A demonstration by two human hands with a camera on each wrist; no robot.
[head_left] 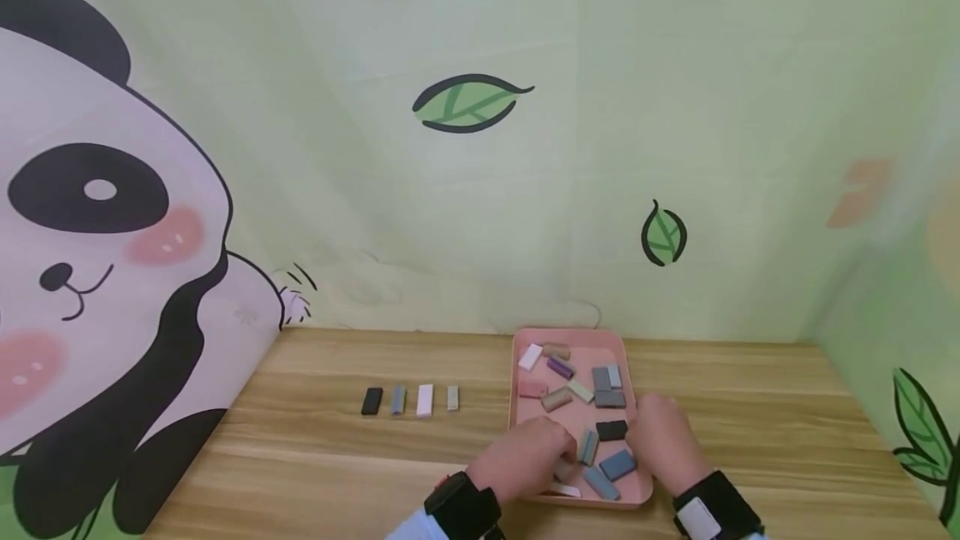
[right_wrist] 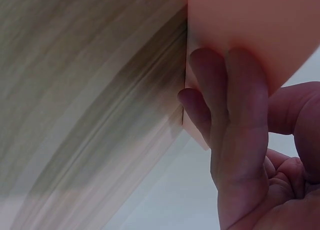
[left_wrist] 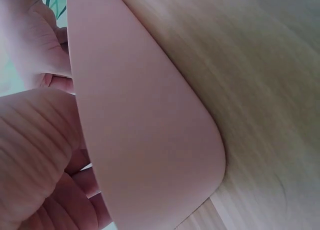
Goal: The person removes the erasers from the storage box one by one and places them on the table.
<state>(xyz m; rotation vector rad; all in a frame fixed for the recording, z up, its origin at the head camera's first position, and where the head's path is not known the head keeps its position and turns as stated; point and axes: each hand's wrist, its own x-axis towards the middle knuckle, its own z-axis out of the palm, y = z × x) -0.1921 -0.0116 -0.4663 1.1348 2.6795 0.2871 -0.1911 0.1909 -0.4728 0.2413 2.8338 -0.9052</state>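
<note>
Both hands are on the pink tray (head_left: pixel 517 373) at the counter's (head_left: pixel 315 457) near edge: left hand (head_left: pixel 525 458) curls over its left rim, right hand (head_left: pixel 663 440) fingers press the right wall. Tip it unevenly and those loose blocks (head_left: pixel 609 398) probably slide out.

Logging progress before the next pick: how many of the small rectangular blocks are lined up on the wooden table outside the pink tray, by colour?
Black rectangular block: 1
Blue-grey rectangular block: 1
White rectangular block: 1
Pale grey rectangular block: 1
Total: 4 in the row on the wooden table, left of the pink tray.
</note>
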